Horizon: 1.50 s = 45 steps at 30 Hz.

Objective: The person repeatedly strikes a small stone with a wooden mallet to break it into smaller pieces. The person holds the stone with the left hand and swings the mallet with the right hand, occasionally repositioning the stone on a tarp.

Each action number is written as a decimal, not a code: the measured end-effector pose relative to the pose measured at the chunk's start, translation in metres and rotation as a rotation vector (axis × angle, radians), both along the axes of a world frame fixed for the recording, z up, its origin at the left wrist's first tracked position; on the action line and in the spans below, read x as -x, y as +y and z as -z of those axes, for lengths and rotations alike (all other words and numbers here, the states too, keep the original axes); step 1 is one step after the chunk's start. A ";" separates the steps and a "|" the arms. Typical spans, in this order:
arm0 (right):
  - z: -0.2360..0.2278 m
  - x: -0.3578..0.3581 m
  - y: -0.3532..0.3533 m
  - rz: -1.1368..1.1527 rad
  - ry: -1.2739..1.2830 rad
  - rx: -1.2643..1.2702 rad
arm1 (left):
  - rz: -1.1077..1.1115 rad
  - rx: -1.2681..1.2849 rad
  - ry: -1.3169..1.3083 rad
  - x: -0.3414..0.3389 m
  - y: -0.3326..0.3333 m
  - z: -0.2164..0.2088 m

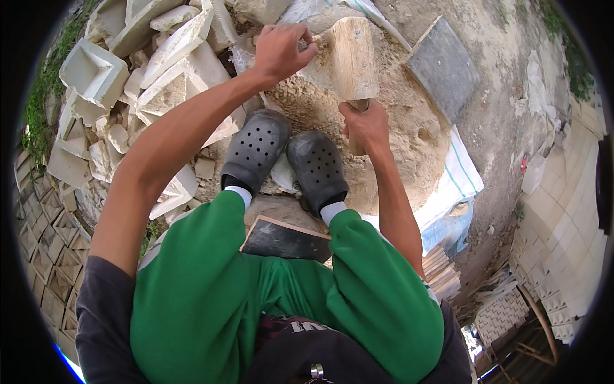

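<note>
My right hand is wrapped round the handle of a wooden mallet. The mallet's thick pale head points away from me, above a heap of crumbled tan material. To the left of the mallet head, my left hand is closed with its fingers curled. What those fingers hold, if anything, is hidden. Broken pieces of pale cast material lie piled beside my left forearm.
My dark clogs stand at the heap's near edge. A grey square slab lies at the far right. White sheeting shows under the heap. Pale blocks are stacked farther right, and patterned blocks at the left.
</note>
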State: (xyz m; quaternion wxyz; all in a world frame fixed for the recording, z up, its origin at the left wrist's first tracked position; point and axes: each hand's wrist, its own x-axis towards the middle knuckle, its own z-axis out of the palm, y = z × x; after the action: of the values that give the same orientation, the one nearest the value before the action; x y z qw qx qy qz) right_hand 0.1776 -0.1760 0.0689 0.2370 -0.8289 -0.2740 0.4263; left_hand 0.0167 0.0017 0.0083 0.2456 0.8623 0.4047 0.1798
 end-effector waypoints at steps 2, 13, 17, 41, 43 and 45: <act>-0.004 0.001 0.000 0.019 0.017 -0.027 | -0.003 0.044 0.019 -0.002 0.001 0.000; 0.005 -0.005 -0.015 0.022 0.012 -0.024 | 0.048 -0.080 -0.001 -0.011 -0.006 0.009; 0.033 -0.012 -0.024 0.040 0.011 -0.149 | 0.086 -0.084 -0.038 -0.025 -0.011 0.009; 0.007 -0.001 -0.018 0.050 0.003 -0.338 | 0.122 -0.054 -0.018 -0.016 -0.010 0.004; 0.017 0.006 -0.016 0.085 0.012 -0.427 | 0.116 -0.015 -0.020 -0.019 -0.010 0.005; 0.015 0.003 -0.010 0.083 0.057 -0.096 | 0.112 -0.022 -0.011 -0.020 -0.009 0.004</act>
State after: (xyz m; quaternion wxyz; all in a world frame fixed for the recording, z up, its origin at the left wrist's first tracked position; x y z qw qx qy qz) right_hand 0.1743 -0.1862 0.0543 0.3017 -0.8147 -0.2526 0.4259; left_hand 0.0365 -0.0072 0.0043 0.2481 0.8852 0.3526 0.1747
